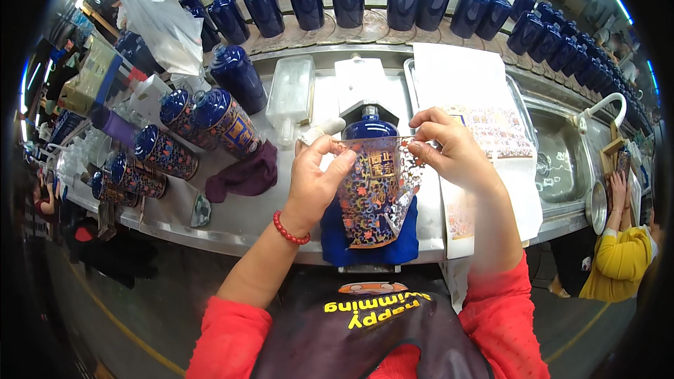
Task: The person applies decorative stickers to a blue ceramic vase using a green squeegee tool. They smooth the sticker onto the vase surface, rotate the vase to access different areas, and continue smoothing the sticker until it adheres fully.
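My left hand [314,181], with a red bead bracelet at the wrist, pinches the upper left corner of a thin see-through decal film [368,207] with a colourful floral pattern. The upper right corner is pinched between the thumb and fingers of my right hand [453,149]. Stretched between both hands, the film hangs in front of a glossy dark blue bottle [370,127], whose neck points away from me. Most of the bottle's body is hidden behind it; whether film and bottle touch, I cannot tell. A blue cloth [409,238] lies under them at the counter's front edge.
Decorated bottles [232,126] stand at the left near a dark purple cloth [246,173]. Plain blue bottles [348,0] line a conveyor [365,28] behind. White paper with decal sheets [460,74] lies at the right, beside a sink [562,168]. A co-worker in a yellow sleeve [618,267] is far right.
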Demonstrator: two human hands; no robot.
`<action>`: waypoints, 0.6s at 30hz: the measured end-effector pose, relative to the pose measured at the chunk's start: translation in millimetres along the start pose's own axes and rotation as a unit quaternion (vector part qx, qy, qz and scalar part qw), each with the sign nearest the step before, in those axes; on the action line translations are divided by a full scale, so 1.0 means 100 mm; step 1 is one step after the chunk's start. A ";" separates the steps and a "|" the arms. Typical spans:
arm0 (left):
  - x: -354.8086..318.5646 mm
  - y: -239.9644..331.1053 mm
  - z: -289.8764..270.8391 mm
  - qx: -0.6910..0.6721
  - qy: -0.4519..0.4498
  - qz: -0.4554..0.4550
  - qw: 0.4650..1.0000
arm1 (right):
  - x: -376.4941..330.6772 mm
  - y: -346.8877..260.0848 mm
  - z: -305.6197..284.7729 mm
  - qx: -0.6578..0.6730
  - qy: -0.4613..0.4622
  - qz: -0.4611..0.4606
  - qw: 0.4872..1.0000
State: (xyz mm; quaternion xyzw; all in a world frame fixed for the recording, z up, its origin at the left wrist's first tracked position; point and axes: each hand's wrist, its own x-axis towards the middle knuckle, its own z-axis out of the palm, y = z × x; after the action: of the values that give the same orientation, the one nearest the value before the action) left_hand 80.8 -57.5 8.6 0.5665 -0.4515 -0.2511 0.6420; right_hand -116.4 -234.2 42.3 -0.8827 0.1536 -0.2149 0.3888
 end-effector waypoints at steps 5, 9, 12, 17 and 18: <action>0.12 -0.07 -0.03 0.054 -0.001 -0.068 0.996 | 0.04 0.08 0.05 0.018 0.015 0.047 0.999; 0.17 -0.13 -0.01 0.044 0.003 -0.106 0.993 | 0.05 0.12 0.06 0.008 0.021 0.059 0.998; 0.23 -0.19 0.00 0.080 -0.006 -0.051 0.995 | 0.03 0.14 0.05 0.037 0.017 0.089 0.995; 0.28 -0.27 0.03 0.139 0.003 -0.036 0.990 | 0.01 0.22 0.05 0.007 0.021 0.070 0.997; 0.28 -0.28 0.02 0.124 0.002 -0.047 0.991 | 0.02 0.23 0.06 0.000 0.013 0.089 0.996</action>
State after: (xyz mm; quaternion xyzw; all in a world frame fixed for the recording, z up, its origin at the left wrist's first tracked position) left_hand 97.3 -88.7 -9.9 0.6627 -0.4512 -0.2217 0.5551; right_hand -113.8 -246.3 21.9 -0.8627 0.2365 -0.1906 0.4043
